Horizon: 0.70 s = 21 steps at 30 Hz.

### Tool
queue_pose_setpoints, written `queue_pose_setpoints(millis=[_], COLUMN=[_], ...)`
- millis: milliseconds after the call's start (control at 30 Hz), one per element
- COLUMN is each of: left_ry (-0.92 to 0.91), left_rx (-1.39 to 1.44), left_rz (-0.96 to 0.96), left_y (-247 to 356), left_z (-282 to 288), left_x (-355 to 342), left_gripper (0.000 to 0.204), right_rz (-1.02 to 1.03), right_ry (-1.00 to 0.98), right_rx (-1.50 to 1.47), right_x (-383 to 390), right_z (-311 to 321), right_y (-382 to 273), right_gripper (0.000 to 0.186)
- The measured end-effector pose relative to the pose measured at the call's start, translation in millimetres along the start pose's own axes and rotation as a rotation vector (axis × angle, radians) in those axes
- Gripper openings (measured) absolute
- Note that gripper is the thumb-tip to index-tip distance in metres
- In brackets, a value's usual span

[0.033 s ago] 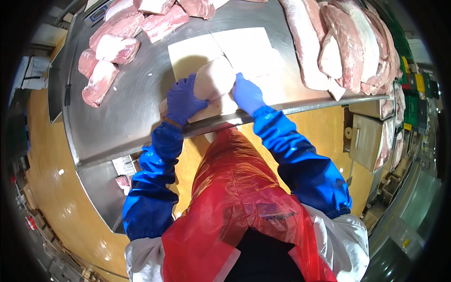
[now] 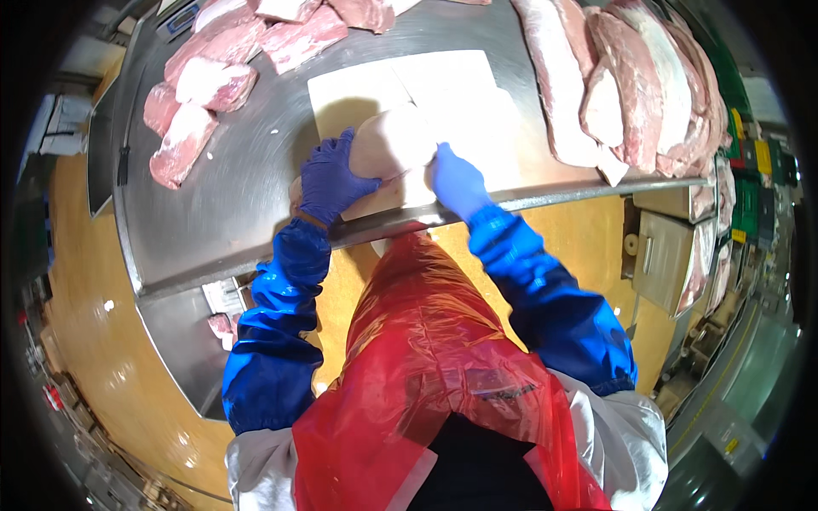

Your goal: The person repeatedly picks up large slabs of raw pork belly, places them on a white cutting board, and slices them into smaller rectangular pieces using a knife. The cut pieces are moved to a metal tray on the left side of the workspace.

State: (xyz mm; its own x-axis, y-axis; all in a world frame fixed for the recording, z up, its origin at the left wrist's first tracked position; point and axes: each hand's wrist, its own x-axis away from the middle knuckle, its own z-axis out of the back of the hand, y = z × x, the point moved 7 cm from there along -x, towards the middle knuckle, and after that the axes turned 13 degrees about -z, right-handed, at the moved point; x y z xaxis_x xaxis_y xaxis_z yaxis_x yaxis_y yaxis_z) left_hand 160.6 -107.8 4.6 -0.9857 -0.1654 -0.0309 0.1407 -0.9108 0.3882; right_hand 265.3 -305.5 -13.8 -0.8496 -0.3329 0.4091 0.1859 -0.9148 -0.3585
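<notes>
My left hand [image 2: 336, 177], in a purple glove, grips the left side of a thick pale piece of meat [image 2: 390, 140] lying on white boards or sheets [image 2: 464, 115] near the steel table's front edge. Its thumb lies along the lower side of the piece. Just right of the piece, my right hand [image 2: 456, 180], also gloved, has its fingers curled closed with the thumb on top; what they hold, if anything, is hidden. Part of the piece's left end is behind my left hand.
Several pink meat pieces [image 2: 221, 85] lie at the back left beside a scale [image 2: 175, 21]. Several long pork loins [image 2: 622, 102] are heaped at the right. Below are the table's front edge [image 2: 528, 199], a lower steel tray [image 2: 175, 341], and steel bins [image 2: 665, 255] with meat.
My right hand has moved slightly right and toward me, away from the top of the piece. My left hand stays gripping in about the same place.
</notes>
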Motion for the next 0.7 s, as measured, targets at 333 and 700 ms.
queue_pose_setpoints(millis=[333, 700], left_ry=[0.239, 0.453], left_rx=[0.869, 0.489], left_rz=[0.167, -0.216], left_y=[-104, -69], left_z=[-6, 11], left_x=[117, 88], left_gripper=[0.098, 0.055], right_rz=[0.272, 0.194], right_ry=[0.346, 0.014], right_rx=[0.024, 0.088], right_x=[143, 138], right_z=[6, -46], right_y=[31, -81], right_gripper=[0.012, 0.025])
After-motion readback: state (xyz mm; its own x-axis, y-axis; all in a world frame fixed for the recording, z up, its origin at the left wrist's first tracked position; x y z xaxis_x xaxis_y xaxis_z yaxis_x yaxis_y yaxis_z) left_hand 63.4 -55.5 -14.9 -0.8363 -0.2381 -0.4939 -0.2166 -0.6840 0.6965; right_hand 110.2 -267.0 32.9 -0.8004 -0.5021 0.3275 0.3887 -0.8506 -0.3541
